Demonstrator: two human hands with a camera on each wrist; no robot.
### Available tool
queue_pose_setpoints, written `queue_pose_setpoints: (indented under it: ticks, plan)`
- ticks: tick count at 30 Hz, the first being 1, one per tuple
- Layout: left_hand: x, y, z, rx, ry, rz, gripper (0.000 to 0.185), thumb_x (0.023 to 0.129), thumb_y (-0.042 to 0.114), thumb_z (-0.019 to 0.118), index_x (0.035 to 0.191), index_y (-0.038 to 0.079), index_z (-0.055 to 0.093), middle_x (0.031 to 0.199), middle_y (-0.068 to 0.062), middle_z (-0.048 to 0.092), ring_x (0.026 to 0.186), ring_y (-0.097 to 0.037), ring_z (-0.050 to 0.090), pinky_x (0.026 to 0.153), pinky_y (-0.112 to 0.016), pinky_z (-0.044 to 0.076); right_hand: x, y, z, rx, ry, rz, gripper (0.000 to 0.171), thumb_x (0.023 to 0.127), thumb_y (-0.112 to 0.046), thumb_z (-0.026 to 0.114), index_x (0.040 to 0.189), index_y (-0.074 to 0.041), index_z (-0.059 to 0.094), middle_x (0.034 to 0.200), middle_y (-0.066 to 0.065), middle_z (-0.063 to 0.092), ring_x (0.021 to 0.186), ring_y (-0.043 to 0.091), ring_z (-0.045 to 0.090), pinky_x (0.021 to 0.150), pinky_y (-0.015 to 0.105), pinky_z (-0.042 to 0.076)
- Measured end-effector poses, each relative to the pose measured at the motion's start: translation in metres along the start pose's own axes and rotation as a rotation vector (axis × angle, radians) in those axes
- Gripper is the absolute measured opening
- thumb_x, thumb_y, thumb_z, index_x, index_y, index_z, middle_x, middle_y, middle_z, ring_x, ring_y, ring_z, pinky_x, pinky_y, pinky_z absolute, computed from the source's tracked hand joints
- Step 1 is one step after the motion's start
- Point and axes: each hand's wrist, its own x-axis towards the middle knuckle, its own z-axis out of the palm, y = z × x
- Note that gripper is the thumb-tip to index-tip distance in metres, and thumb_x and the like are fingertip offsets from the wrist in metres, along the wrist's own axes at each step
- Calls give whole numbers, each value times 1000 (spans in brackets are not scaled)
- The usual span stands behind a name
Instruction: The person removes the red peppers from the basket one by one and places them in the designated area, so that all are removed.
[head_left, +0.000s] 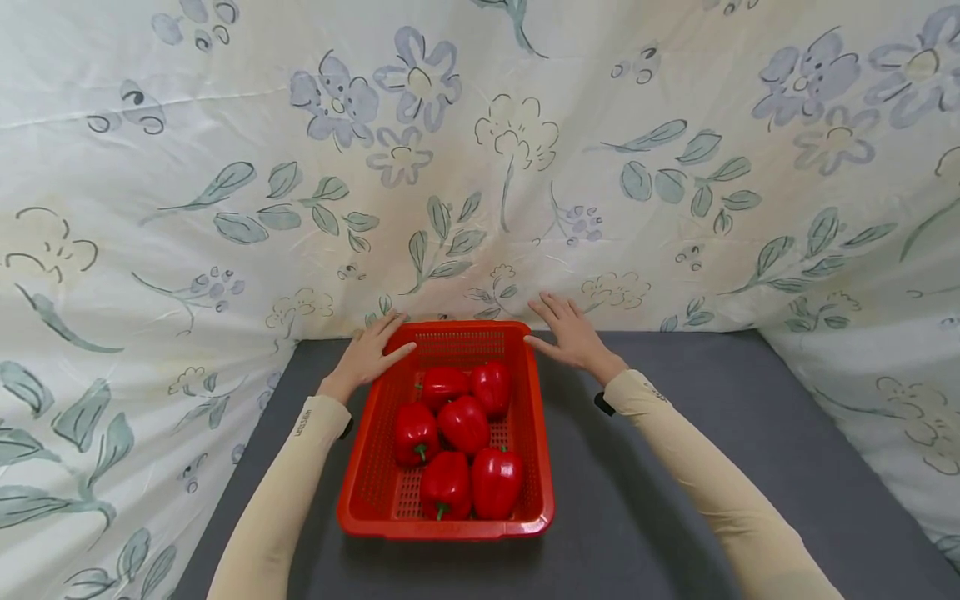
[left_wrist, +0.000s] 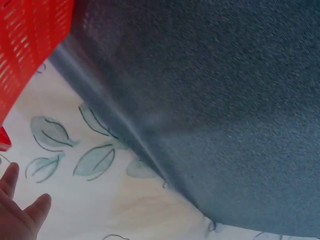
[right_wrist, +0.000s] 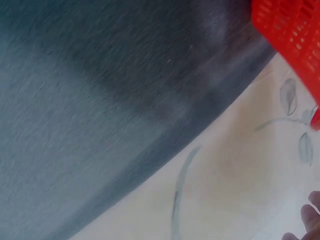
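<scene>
In the head view a red plastic basket [head_left: 450, 530] with slotted walls sits on the dark grey table. Several glossy red bell peppers [head_left: 463, 423] lie inside it, some showing green stems. My left hand [head_left: 371, 350] is at the basket's far left corner, fingers extended and thumb pointing across the rim. My right hand [head_left: 570, 333] hovers by the far right corner with its fingers spread, the thumb tip close to the rim. The left wrist view shows fingertips of the left hand [left_wrist: 20, 217] near the basket wall [left_wrist: 30, 45]; the right wrist view catches a few right fingertips [right_wrist: 310, 217].
Dark grey cloth covers the table [head_left: 690, 417], which stretches off to the right of the basket. A white curtain [head_left: 480, 167] with printed flowers and leaves hangs right behind the table's far edge and along both sides.
</scene>
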Motion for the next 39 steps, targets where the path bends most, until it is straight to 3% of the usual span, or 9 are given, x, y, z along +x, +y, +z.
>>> queue_pose_setpoints:
  ticks: [10,18,25,39]
  plan:
    - [3,9,5,4,-43,13,71,90,56,43,147,16,28,153,-11,22,138,-37,23,108,-60,17,5,-26,5,30,-77,-88,74,88,-56,49,146,-15,32,151,13,26,140,30,20,113,53,10]
    - [3,5,8,1,-56,12,66,92,52,43,147,18,29,153,-11,22,139,-35,21,110,-55,17,8,-46,9,75,-132,-158,73,85,-56,54,144,-16,37,148,10,34,136,26,28,114,50,11]
    - [6,3,13,32,-83,35,69,92,51,44,149,18,22,154,-11,17,140,-36,16,111,-55,16,10,-63,15,76,-254,-204,75,82,-61,55,142,-18,40,145,9,39,134,27,34,113,49,14]
    - [4,3,14,-12,-77,28,67,93,49,44,148,18,24,153,-12,18,140,-37,15,110,-58,16,8,-77,22,48,-398,-172,76,75,-63,61,137,-22,46,139,8,45,126,25,42,109,48,25]
